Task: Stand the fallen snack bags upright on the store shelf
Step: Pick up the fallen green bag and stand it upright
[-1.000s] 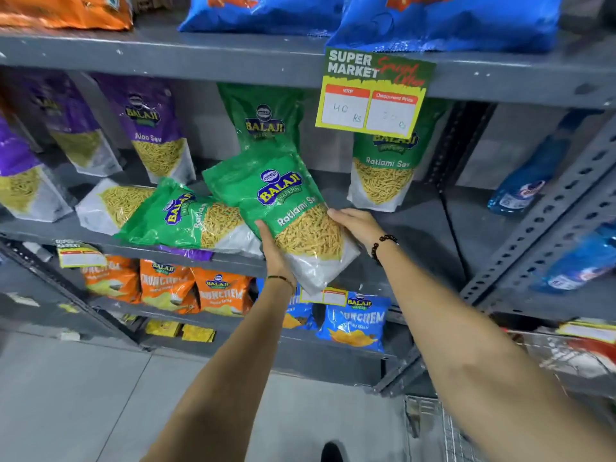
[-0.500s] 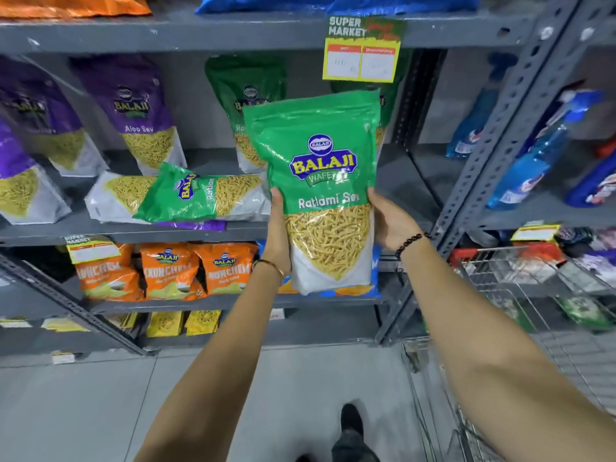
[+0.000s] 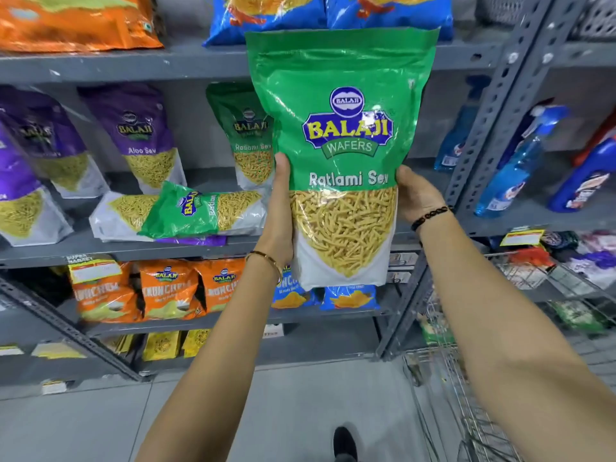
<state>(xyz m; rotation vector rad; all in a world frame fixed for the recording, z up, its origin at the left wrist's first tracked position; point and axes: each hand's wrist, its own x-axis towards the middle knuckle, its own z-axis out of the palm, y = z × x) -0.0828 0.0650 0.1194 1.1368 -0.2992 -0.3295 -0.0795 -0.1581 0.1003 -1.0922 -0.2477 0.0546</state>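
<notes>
The shelf [image 3: 110, 253] carries the sev stock: purple bags [image 3: 140, 141] stand upright along the back at left, and one green bag [image 3: 248, 135] stands behind the middle. In front of them two bags lie flat, a green fallen bag [image 3: 186, 211] stacked on top of a white-and-purple one [image 3: 110, 215], so the task is not finished there.

The held bag [image 3: 343, 155] is clear of the shelf, upright in the air in front of the person, label facing the camera. It hangs that way, I judge, so its flat base can be set straight down.

The left hand [image 3: 280, 208] and right hand [image 3: 415, 195] clamp its two side edges at mid height, fingers wrapped behind and hidden; the grip is narrow, closed on the bag.

The open stretch of shelf right of the standing green bag looks like the natural spot. The steel upright [image 3: 493, 128] borders it on the right, and the fallen pair crowds the left. A wire cart [image 3: 450, 395] stands low at right, out of the way.
</notes>
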